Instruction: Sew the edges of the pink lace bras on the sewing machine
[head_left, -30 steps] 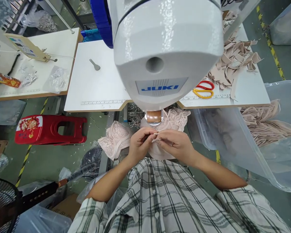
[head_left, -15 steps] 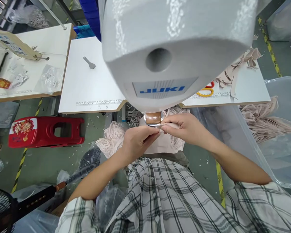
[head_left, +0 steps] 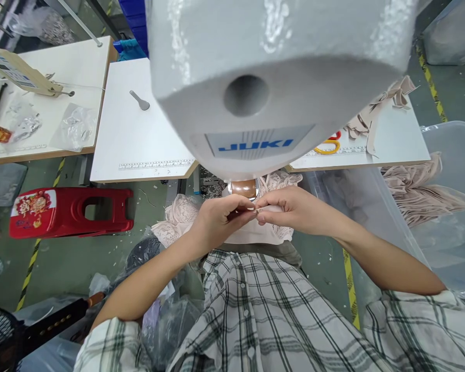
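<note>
Pale pink garment fabric [head_left: 260,235] lies under both hands, just in front of the white sewing machine head [head_left: 251,67]; lace [head_left: 282,180] shows beyond the fingers. Left hand [head_left: 219,219]: grip narrow, thumb and index finger pinched together at the fabric. Right hand [head_left: 299,210]: grip also narrow, fingertips meeting the left's, with a pale fold [head_left: 275,208] between thumb and fingers. Cannot tell whether the fold belongs to the garment or is a separate piece; the fingers cover the join.

Nearby: shiny brown piece [head_left: 244,189] with silver rim, just beyond the fingertips. More lace pieces [head_left: 178,219] beside the left hand. Scissors [head_left: 328,146] on the bench [head_left: 135,147], right side, partly behind the machine head.

Risks, judged:
1. Slip or misalignment. Cause: only fingertips hold the fold, and layers look soft.
2. Caught lace. Cause: loose layers bunched near the shiny brown piece.
3. Finger injury, if the machine ran with hands this close. Needle not visible from here.
4. Dragged lace pieces. Cause: left forearm passing close by.
</note>
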### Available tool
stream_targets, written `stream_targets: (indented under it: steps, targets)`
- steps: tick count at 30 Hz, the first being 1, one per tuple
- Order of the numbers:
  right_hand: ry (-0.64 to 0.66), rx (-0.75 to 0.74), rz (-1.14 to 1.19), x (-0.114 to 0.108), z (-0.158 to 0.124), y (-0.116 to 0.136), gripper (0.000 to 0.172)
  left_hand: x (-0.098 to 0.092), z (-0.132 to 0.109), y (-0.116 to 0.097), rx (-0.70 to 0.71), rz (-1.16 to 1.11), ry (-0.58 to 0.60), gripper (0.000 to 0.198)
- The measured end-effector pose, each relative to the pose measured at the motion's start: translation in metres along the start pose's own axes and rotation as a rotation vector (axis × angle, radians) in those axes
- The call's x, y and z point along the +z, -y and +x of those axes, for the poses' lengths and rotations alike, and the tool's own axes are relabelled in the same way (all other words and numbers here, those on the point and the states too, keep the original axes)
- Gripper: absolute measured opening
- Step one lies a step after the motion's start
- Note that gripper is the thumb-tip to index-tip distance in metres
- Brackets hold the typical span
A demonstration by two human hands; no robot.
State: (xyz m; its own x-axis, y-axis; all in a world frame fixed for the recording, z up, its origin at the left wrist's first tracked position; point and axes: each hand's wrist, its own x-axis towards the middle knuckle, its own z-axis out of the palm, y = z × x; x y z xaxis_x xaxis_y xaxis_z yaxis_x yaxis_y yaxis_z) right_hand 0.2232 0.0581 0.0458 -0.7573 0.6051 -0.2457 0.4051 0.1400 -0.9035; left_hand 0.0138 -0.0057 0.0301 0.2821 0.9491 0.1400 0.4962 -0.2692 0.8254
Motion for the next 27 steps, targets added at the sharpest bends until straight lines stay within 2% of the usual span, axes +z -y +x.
stream_targets:
  steps: [3, 5, 10, 13, 16, 18, 22, 25, 27]
  targets:
    - [-0.004, -0.02, -0.026, 0.003, -0.001, -0.001, 0.013, -0.004, 0.002, 0.001, -0.019, 0.002, 0.13, 0.02]
    - [-0.036, -0.03, -0.025, 0.006, -0.003, -0.003, 0.012, -0.005, 0.003, 0.003, 0.015, 0.045, 0.139, 0.026]
    - [-0.275, -0.162, -0.147, 0.011, -0.001, -0.005, 0.015, 0.004, 0.001, 0.005, 0.075, 0.109, 0.007, 0.035]
    - [-0.28, -0.185, -0.194, 0.005, 0.011, 0.002, 0.013, 0.01, -0.001, 0.009, -0.02, 0.113, -0.086, 0.037]
    - [-0.257, -0.099, -0.267, -0.002, 0.027, 0.011, 0.019, 0.01, -0.004, 0.019, -0.061, 0.26, -0.215, 0.029]
    - [-0.254, -0.071, -0.359, -0.003, 0.034, 0.016, 0.024, 0.007, -0.007, 0.03, 0.048, 0.418, -0.232, 0.024]
    - [-0.242, -0.09, -0.506, -0.001, 0.038, 0.022, 0.027, -0.003, -0.008, 0.05, 0.33, 0.614, -0.168, 0.027]
    - [-0.244, -0.06, -0.576, -0.001, 0.037, 0.023, 0.03, -0.008, -0.005, 0.055, 0.413, 0.629, -0.119, 0.033]
    - [-0.239, -0.046, -0.591, 0.001, 0.034, 0.019, 0.029, -0.008, -0.005, 0.051, 0.417, 0.653, -0.108, 0.034]
